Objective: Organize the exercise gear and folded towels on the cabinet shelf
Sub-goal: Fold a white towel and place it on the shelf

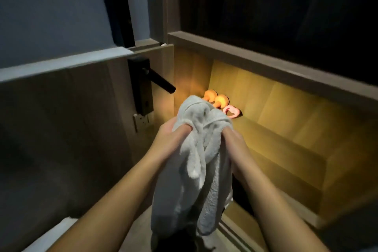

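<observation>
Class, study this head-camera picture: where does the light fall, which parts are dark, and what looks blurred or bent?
Head view: warm yellow light fills only the shelf, catching the orange dumbbells and pink ring; the compartment above is nearly black; the towel, gripped by the left hand and right hand, looks slightly soft; cabinet edges run slanted.

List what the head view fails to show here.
Head view only:
- Near ends of the orange dumbbells, hidden behind the white towel.
- What the pink item is: small, towel covers its edge.
- Contents of the upper compartment: too dark.
- Fingertips of left hand and right hand, buried in towel folds.
</observation>
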